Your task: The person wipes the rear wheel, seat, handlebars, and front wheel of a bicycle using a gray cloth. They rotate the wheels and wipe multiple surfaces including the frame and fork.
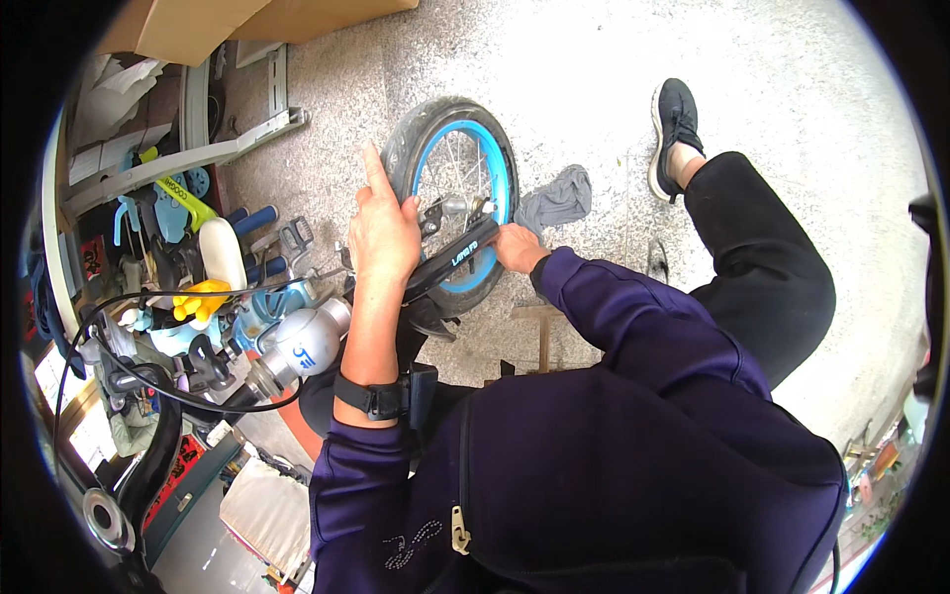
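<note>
A small bicycle wheel (502, 167) with a blue rim and a dark tire stands before me, joined to a black bicycle fork (453, 260) that bears lettering. My left hand (382, 230) is at the tire's left side, its index finger pointing away and its thumb apart; whether it rests on the tire or the bike is unclear. At the lower end of the fork, near the axle, my right hand (518, 246) has its fingers curled against the leg; their tips are hidden. Black cables run from the bike past my left forearm.
A grey cloth (564, 197) lies on the speckled floor just right of the wheel. To the left are a metal frame (223, 152), a loose pedal (297, 236), a yellow-green bicycle part (185, 202) and a silver round housing (308, 338). Cardboard (200, 26) is at the top left.
</note>
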`<state>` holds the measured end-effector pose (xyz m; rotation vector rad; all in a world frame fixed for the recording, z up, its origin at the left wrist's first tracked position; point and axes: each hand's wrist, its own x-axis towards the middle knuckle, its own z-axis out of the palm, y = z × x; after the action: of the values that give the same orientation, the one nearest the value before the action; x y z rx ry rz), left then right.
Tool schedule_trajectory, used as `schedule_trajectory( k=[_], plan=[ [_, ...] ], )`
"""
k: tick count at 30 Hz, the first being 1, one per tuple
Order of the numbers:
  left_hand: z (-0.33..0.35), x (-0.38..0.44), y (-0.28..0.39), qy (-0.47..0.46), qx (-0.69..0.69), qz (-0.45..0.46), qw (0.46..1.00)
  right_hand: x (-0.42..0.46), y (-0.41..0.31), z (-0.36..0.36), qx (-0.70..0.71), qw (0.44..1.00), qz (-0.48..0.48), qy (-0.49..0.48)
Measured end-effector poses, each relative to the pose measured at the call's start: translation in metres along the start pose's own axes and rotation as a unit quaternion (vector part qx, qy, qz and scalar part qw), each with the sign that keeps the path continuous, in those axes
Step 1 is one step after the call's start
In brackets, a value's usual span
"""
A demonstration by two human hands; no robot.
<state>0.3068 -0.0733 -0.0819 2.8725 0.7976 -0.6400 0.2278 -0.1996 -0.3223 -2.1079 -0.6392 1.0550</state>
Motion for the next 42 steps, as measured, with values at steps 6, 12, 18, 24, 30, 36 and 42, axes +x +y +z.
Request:
schedule_trajectory(
  k=[6,12,18,24,30,36,42],
  plan=[
    [0.004,-0.001,-0.003,0.018,-0.013,-0.006,1.0,0.011,0.005,-0.004,-0.242,0.962,-0.117,0.05],
    [0.003,0.002,-0.004,0.017,-0.02,-0.008,1.0,0.002,0.005,0.003,0.01,0.999,-0.025,0.024],
    [0.002,0.0,-0.003,0.018,-0.01,-0.012,1.0,-0.018,0.017,-0.021,0.115,0.99,0.086,-0.009],
    [0.002,0.0,-0.004,0.021,0.013,0.008,1.0,-0.035,-0.013,0.0,0.068,0.997,-0.038,-0.005],
    [0.002,0.002,-0.004,0.015,0.018,0.014,1.0,-0.012,-0.017,-0.006,-0.229,0.966,-0.114,-0.02],
    [0.003,0.001,-0.004,0.008,0.004,-0.01,1.0,-0.014,-0.018,0.01,0.043,0.998,0.011,-0.042],
    [0.002,0.001,-0.003,0.015,-0.001,-0.015,1.0,-0.013,-0.008,-0.005,0.263,0.96,0.03,-0.093]
  ],
)
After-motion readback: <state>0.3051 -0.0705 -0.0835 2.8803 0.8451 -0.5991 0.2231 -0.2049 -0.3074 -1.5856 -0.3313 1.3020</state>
